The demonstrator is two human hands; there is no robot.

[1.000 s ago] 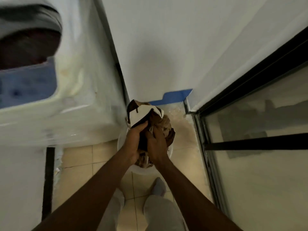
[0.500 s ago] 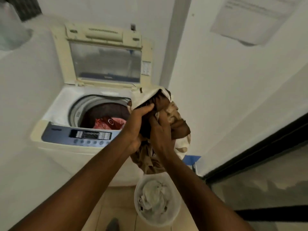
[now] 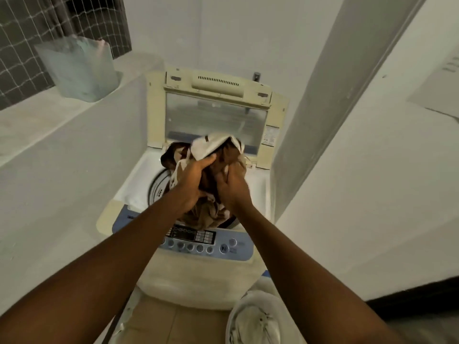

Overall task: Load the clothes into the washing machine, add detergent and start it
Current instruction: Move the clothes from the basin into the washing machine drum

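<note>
A cream top-loading washing machine (image 3: 198, 276) stands ahead with its lid (image 3: 216, 115) raised upright. Both hands hold a bundle of brown and white clothes (image 3: 213, 155) right over the drum opening (image 3: 155, 187). My left hand (image 3: 192, 181) grips the bundle's left side and my right hand (image 3: 232, 187) grips its right side. The bundle hides most of the drum. The blue control panel (image 3: 206, 240) with its round buttons runs along the machine's front edge, below my wrists.
A white laundry basket (image 3: 258, 319) with pale clothes sits on the tiled floor at the machine's right front. A clear plastic bag (image 3: 79, 68) rests on the white ledge at left. A grey pillar (image 3: 330, 100) stands close to the right.
Both hands lifted the bundle out of the basket, up and to the left, and now hold it over the drum. My view rose from the floor to the machine.
</note>
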